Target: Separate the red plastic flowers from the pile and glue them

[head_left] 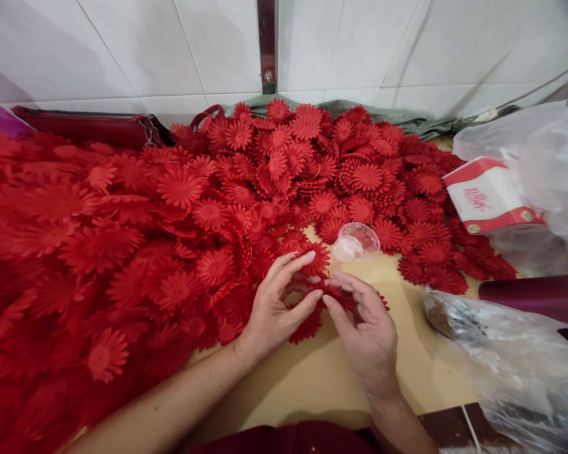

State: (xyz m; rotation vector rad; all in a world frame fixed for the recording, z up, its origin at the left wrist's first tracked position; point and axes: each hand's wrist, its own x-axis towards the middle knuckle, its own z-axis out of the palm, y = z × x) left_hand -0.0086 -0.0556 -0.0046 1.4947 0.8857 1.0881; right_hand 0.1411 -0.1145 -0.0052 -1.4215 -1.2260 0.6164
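Red flower cutouts (322,291) sit pinched between my left hand (272,312) and right hand (366,331), both grips closed on them above the tabletop (312,372). A huge flower pile (170,221) appears unprocessed; a clear lid (357,241) lies just beyond.

The white-and-red box (492,195) bears red printed characters, too blurred to read.

1. Flowers (180,189): all red, daisy-patterned.
2. Table (312,378): pale yellow-tan.
3. Box (490,195): white with red bands and red lettering.
4. Wall (170,50): white tiles.
5. Bag (89,126): dark red.
6. Cup (357,241): clear.
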